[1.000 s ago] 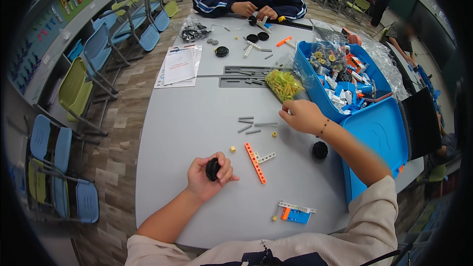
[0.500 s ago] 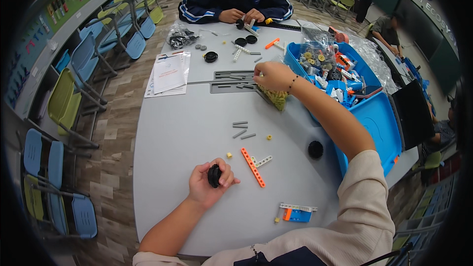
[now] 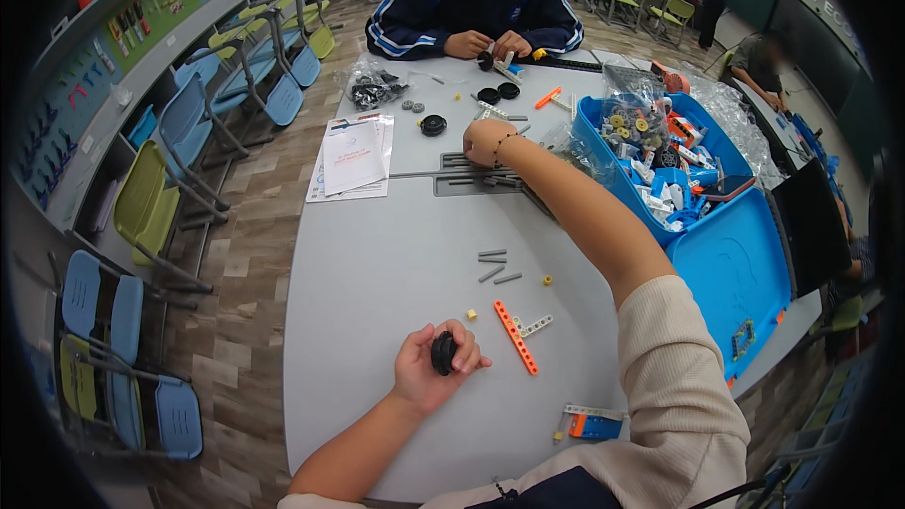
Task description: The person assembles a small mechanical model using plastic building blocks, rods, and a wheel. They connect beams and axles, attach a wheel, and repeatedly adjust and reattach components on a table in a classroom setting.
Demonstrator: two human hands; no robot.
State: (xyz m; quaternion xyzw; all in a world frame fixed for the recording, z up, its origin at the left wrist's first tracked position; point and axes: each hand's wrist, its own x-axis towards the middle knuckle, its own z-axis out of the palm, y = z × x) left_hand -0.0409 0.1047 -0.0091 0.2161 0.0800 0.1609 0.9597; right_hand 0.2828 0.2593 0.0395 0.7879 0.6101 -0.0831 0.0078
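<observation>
In a classroom lined with folding chairs [image 3: 179, 405], a grey table [image 3: 377, 254] is strewn with building parts as a person in a dark jacket [image 3: 476, 9] sits at the far end. The left hand [image 3: 438, 368] is closed around a black wheel [image 3: 443, 354], above the near part of the table. The right hand [image 3: 487, 143], back upward and fingers bent, is at the recessed tray [image 3: 442, 188] of grey rods [image 3: 460, 162]; whether it grips anything cannot be told.

A drawn-back right arm could sweep the blue, orange and white assembly [image 3: 598, 426] toward the near edge, since the sleeve lies right beside it. A loosened left grip could let the round wheel roll away, and fingers working blind among the thin rods may scatter them.

The blue bin [image 3: 617, 193] is heaped with white, blue and orange pieces, a clear bag [image 3: 636, 123] of small yellow and grey parts on top. Its lid [image 3: 721, 250] carries one small piece. At far left, another clear bag [image 3: 375, 90] holds black parts.
</observation>
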